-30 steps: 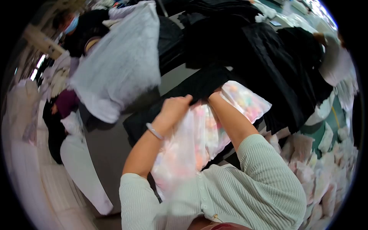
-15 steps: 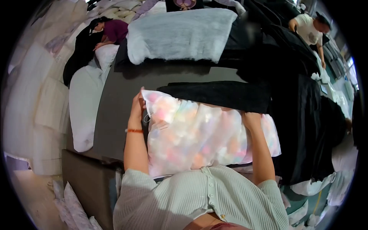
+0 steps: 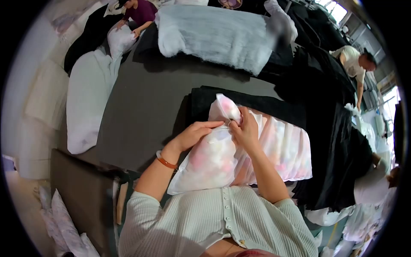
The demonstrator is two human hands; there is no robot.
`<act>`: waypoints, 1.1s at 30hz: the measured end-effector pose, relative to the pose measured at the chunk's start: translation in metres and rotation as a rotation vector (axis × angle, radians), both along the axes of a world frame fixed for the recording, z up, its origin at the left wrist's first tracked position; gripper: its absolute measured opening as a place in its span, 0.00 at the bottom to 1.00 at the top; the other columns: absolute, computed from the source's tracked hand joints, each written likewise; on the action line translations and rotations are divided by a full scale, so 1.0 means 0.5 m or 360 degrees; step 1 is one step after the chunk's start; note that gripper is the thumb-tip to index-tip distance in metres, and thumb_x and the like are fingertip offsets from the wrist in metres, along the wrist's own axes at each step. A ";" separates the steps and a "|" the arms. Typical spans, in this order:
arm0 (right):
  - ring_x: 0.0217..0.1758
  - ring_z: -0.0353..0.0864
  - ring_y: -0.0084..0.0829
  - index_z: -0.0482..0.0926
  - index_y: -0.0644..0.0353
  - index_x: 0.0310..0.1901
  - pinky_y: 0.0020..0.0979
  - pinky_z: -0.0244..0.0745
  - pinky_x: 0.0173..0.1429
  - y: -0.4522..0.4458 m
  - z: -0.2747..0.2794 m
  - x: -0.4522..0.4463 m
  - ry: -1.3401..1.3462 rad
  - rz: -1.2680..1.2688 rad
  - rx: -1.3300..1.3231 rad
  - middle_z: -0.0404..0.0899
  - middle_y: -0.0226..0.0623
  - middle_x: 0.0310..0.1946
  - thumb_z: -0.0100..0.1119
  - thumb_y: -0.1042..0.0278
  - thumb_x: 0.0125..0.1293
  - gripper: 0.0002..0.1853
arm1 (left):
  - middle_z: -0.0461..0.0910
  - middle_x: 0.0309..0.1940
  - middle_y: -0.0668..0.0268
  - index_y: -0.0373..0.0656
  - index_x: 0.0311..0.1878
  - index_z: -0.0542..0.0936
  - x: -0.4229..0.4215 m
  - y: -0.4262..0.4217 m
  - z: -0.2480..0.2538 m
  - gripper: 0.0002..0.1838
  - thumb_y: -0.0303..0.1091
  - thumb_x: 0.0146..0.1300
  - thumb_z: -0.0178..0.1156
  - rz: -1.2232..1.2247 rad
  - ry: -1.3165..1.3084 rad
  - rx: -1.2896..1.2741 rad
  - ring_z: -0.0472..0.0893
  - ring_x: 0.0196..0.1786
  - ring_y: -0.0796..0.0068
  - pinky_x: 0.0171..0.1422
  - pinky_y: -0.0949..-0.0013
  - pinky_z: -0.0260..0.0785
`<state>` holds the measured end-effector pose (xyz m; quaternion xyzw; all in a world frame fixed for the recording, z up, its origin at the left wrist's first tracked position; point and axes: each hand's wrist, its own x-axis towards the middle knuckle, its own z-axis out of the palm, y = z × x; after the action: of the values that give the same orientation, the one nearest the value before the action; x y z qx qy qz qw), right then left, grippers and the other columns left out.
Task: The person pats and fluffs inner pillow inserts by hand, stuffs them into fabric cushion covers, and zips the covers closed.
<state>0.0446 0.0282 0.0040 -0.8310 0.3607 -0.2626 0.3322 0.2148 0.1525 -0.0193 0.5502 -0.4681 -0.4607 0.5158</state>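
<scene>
A translucent white bag [image 3: 209, 160] filled with soft pastel pieces in pink, orange and white lies against my front at the table edge. Its upper left corner is gathered into a narrow neck, and a bunched tip [image 3: 225, 107] stands above it. My right hand [image 3: 245, 130] is closed on the gathered fabric at that neck. From the left, my left hand [image 3: 195, 135] reaches to the same spot, its fingers bent over the bag and their tips at the neck. A thin cord [image 3: 229, 122] shows between the hands; the fingertips partly hide it.
Black folded cloth [image 3: 257, 102] lies behind the bag on the grey table [image 3: 141, 107]. A grey-white fluffy sheet [image 3: 214, 36] is across the table. At the left lies a long white stuffed form [image 3: 87, 103]. Black fabric [image 3: 329, 145] hangs at the right. Co-workers [image 3: 141, 13] are around.
My left hand has left the bag's far left corner and moved right. My right hand has come left along the top edge. Both now meet at the neck, and the corner is bunched up.
</scene>
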 end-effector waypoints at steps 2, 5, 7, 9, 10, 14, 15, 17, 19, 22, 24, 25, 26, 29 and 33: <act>0.38 0.79 0.44 0.74 0.64 0.51 0.42 0.73 0.48 0.010 -0.029 -0.003 0.0173 -0.0019 -0.0058 0.79 0.48 0.37 0.59 0.65 0.59 0.19 | 0.84 0.41 0.64 0.34 0.56 0.79 0.020 -0.015 -0.020 0.15 0.27 0.69 0.52 0.0055 0.0457 -0.0002 0.81 0.44 0.77 0.55 0.73 0.72; 0.33 0.78 0.36 0.74 0.64 0.47 0.35 0.73 0.41 0.026 -0.057 -0.002 -0.0217 -0.0184 0.0259 0.76 0.43 0.32 0.55 0.73 0.59 0.14 | 0.80 0.44 0.59 0.40 0.50 0.78 0.050 -0.052 -0.018 0.13 0.27 0.61 0.61 0.0372 -0.0823 -0.0042 0.82 0.47 0.65 0.51 0.65 0.74; 0.33 0.73 0.19 0.73 0.64 0.45 0.24 0.68 0.36 0.024 -0.057 -0.002 -0.0494 -0.0198 0.0419 0.76 0.33 0.34 0.52 0.78 0.64 0.08 | 0.78 0.44 0.58 0.42 0.50 0.76 0.060 -0.085 -0.046 0.15 0.27 0.59 0.63 0.0389 -0.0926 -0.0172 0.81 0.47 0.59 0.51 0.61 0.74; 0.35 0.73 0.20 0.71 0.63 0.49 0.23 0.68 0.38 0.033 -0.059 0.004 -0.0473 -0.0190 0.0331 0.77 0.34 0.36 0.51 0.79 0.65 0.11 | 0.77 0.43 0.57 0.44 0.49 0.75 0.068 -0.111 -0.089 0.16 0.28 0.57 0.65 0.0395 -0.1029 -0.0290 0.81 0.47 0.54 0.50 0.57 0.74; 0.35 0.73 0.20 0.69 0.63 0.51 0.23 0.69 0.39 0.037 -0.066 0.010 -0.0603 -0.0196 0.0306 0.77 0.35 0.37 0.52 0.80 0.66 0.13 | 0.77 0.42 0.57 0.43 0.48 0.75 0.078 -0.121 -0.108 0.17 0.26 0.55 0.65 0.0368 -0.1106 -0.0195 0.80 0.46 0.53 0.49 0.58 0.74; 0.50 0.74 0.31 0.69 0.61 0.52 0.31 0.69 0.56 0.042 -0.075 0.010 -0.0563 -0.0031 -0.0110 0.72 0.45 0.55 0.59 0.80 0.64 0.16 | 0.80 0.37 0.56 0.44 0.44 0.75 0.083 -0.138 -0.146 0.10 0.28 0.59 0.61 0.0507 -0.1197 -0.0170 0.81 0.44 0.51 0.47 0.55 0.74; 0.57 0.74 0.35 0.72 0.60 0.53 0.36 0.67 0.63 0.039 -0.081 0.013 -0.0534 0.0142 -0.0553 0.70 0.47 0.60 0.62 0.77 0.63 0.17 | 0.81 0.36 0.57 0.45 0.43 0.75 0.075 -0.135 -0.151 0.08 0.30 0.62 0.59 0.0669 -0.1206 -0.0164 0.82 0.43 0.51 0.46 0.53 0.75; 0.71 0.64 0.43 0.76 0.53 0.59 0.49 0.50 0.76 0.044 -0.052 0.007 -0.0089 0.0637 -0.0711 0.66 0.45 0.66 0.67 0.66 0.59 0.24 | 0.83 0.35 0.57 0.43 0.42 0.76 0.072 -0.129 -0.167 0.10 0.35 0.60 0.62 0.0689 -0.1287 -0.0539 0.83 0.40 0.50 0.42 0.58 0.77; 0.78 0.55 0.45 0.75 0.44 0.64 0.55 0.38 0.79 0.057 -0.030 0.023 0.0169 0.0750 -0.0642 0.64 0.40 0.70 0.65 0.56 0.58 0.29 | 0.82 0.34 0.54 0.41 0.38 0.77 0.079 -0.126 -0.174 0.11 0.36 0.58 0.65 0.0702 -0.0693 -0.0639 0.83 0.39 0.50 0.40 0.59 0.76; 0.74 0.61 0.45 0.78 0.48 0.59 0.55 0.43 0.78 0.045 -0.056 0.021 0.0314 0.0678 -0.0844 0.71 0.42 0.63 0.63 0.58 0.58 0.25 | 0.80 0.29 0.55 0.41 0.35 0.75 0.079 -0.104 -0.095 0.09 0.34 0.60 0.64 0.0807 -0.1110 -0.0617 0.82 0.33 0.50 0.35 0.57 0.74; 0.67 0.69 0.43 0.78 0.48 0.58 0.56 0.52 0.76 0.022 -0.055 0.030 0.0626 0.0693 -0.0932 0.78 0.42 0.54 0.62 0.60 0.58 0.24 | 0.79 0.28 0.55 0.40 0.35 0.75 0.075 -0.098 -0.072 0.08 0.32 0.60 0.63 0.0802 -0.1186 -0.0691 0.81 0.32 0.51 0.34 0.57 0.73; 0.58 0.75 0.45 0.82 0.55 0.47 0.53 0.59 0.70 0.021 -0.054 0.042 0.0780 0.0618 -0.0602 0.79 0.42 0.46 0.58 0.61 0.61 0.14 | 0.80 0.28 0.55 0.38 0.34 0.75 0.069 -0.087 -0.055 0.06 0.28 0.59 0.63 0.0638 -0.1308 -0.0823 0.81 0.33 0.51 0.34 0.57 0.73; 0.59 0.74 0.43 0.80 0.54 0.52 0.49 0.60 0.70 -0.002 -0.062 0.060 0.0970 0.0571 -0.0527 0.79 0.43 0.49 0.57 0.61 0.61 0.18 | 0.80 0.28 0.54 0.36 0.34 0.76 0.066 -0.080 -0.032 0.05 0.25 0.58 0.62 0.0474 -0.1427 -0.0953 0.82 0.33 0.51 0.34 0.57 0.74; 0.65 0.71 0.42 0.77 0.57 0.58 0.42 0.60 0.72 -0.072 -0.156 0.089 0.0877 0.0551 -0.1106 0.76 0.47 0.57 0.55 0.60 0.64 0.22 | 0.74 0.22 0.60 0.39 0.28 0.73 0.046 -0.075 -0.009 0.07 0.25 0.57 0.63 0.0225 -0.1675 -0.1215 0.79 0.26 0.58 0.28 0.60 0.71; 0.71 0.64 0.47 0.72 0.58 0.64 0.42 0.56 0.74 -0.081 -0.068 0.149 0.0572 0.0342 -0.0402 0.70 0.49 0.64 0.52 0.58 0.67 0.25 | 0.71 0.21 0.61 0.41 0.26 0.71 0.080 -0.082 -0.046 0.09 0.26 0.57 0.64 0.0198 -0.1631 -0.1184 0.77 0.25 0.62 0.26 0.62 0.70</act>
<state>0.1193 -0.0123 -0.0301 -0.9329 0.2879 -0.1168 0.1821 0.2546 0.1113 -0.0423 0.5109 -0.7515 0.0853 0.4087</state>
